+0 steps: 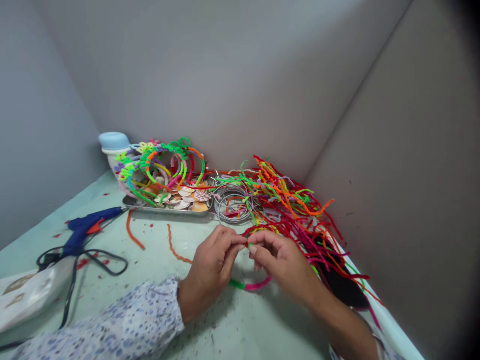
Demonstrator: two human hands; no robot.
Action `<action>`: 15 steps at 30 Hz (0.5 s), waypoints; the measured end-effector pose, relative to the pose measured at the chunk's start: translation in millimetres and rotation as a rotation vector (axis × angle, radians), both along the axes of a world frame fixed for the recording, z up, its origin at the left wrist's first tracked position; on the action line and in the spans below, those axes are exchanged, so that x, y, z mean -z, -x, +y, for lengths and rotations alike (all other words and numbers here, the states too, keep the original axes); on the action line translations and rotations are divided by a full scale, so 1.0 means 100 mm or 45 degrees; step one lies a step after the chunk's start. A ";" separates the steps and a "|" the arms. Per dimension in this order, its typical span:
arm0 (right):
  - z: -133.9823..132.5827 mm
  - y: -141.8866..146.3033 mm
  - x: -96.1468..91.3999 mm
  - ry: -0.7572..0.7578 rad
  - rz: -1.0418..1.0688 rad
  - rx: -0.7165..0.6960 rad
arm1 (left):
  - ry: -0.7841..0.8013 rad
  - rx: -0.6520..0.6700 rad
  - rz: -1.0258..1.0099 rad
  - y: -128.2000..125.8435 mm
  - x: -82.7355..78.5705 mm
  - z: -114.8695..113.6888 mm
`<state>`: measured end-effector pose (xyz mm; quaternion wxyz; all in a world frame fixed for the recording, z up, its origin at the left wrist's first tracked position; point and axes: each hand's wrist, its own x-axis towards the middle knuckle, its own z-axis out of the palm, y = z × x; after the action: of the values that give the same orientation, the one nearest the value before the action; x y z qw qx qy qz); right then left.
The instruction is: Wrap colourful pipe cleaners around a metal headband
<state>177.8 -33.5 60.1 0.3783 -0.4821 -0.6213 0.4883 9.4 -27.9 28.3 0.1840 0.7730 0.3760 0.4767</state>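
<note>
My left hand (215, 262) and my right hand (279, 257) meet tip to tip over the table, both closed in a pinch. Between them they hold a ring of pipe cleaner (258, 285); its lower arc shows green and pink below the hands. A small red and green bit shows at the fingertips, and the rest of the ring is hidden by my fingers. An orange pipe cleaner (171, 245) lies on the table just left of my left hand.
A metal tray (168, 210) holds seashells (183, 200) and finished pipe-cleaner rings (165, 160). Beside it lie coiled wire (234, 205) and a heap of pipe cleaners (288, 200). A blue glue gun (82, 230) with its cord, a plastic bag (33, 292) and a white pot (115, 150) are at left.
</note>
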 end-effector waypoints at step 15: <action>-0.03 -0.07 -0.04 -0.318 -0.250 -0.029 | 0.247 0.141 0.090 0.02 -0.20 0.01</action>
<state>185.1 -36.9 63.7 0.3671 -0.4696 -0.7167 0.3621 7.6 -26.8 48.5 0.2706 0.7876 0.3833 0.3995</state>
